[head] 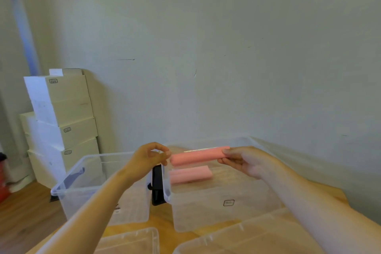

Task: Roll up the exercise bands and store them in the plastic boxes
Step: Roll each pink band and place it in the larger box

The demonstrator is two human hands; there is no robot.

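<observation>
A rolled pink exercise band [199, 155] hangs level above the right clear plastic box [218, 210]. My right hand [244, 162] pinches its right end. My left hand [150, 158] is at its left end with fingers curled; whether it grips the roll is not plain. A second rolled pink band [190, 174] lies on the bottom of that right box. The left clear plastic box [80, 189] stands beside it with nothing pink visible inside.
Two clear lids [132, 241] [247, 237] lie on the wooden table in front of the boxes. Black latches [157, 183] sit between the boxes. Stacked cardboard boxes [61, 121] stand against the wall at left. A red object [3, 183] is at the far left edge.
</observation>
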